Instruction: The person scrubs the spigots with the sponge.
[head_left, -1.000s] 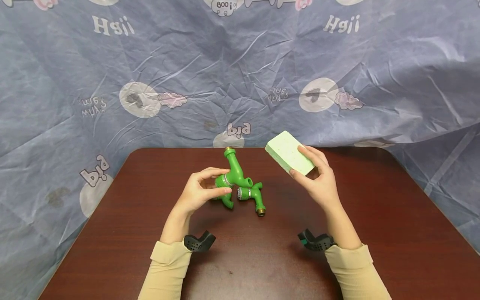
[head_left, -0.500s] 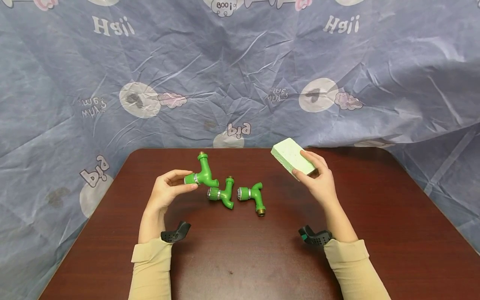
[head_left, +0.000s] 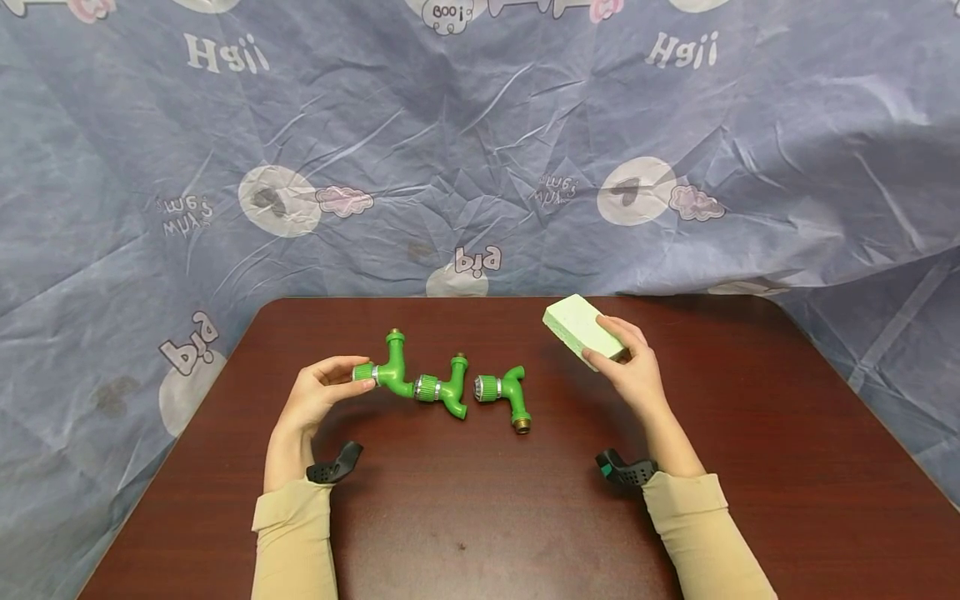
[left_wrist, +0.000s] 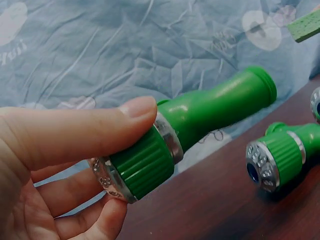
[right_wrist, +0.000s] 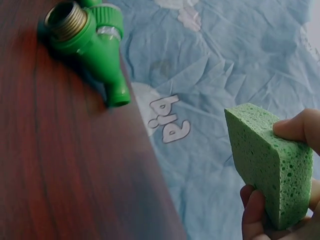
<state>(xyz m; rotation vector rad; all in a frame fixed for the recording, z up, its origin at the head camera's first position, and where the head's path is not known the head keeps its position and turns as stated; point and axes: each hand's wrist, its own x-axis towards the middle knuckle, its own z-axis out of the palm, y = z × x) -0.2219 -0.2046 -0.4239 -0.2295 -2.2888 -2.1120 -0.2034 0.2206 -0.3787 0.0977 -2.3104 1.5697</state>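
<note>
My left hand (head_left: 315, 396) pinches the ribbed knob of a green faucet (head_left: 392, 367) between thumb and fingers. In the left wrist view this faucet (left_wrist: 215, 112) appears tilted, its body pointing away from the palm. Just right of it in the head view lies a second green faucet (head_left: 452, 390) on the table. A third green faucet (head_left: 513, 398) lies further right, its brass threaded end toward me. My right hand (head_left: 633, 362) holds a pale green sponge (head_left: 583, 329) by its edges, raised over the table's right side. Large pores show on the sponge (right_wrist: 265, 160) in the right wrist view.
A dark reddish-brown table (head_left: 480, 517) lies under both hands. Behind it hangs a wrinkled blue-grey printed cloth (head_left: 480, 150). Black wrist mounts (head_left: 335, 465) sit on both forearms, beside the rolled beige sleeves (head_left: 296, 542).
My left hand has carried its faucet leftward from above the second faucet, then lowered it. The right hand with the sponge has come down slightly. The two lying faucets stay put.
</note>
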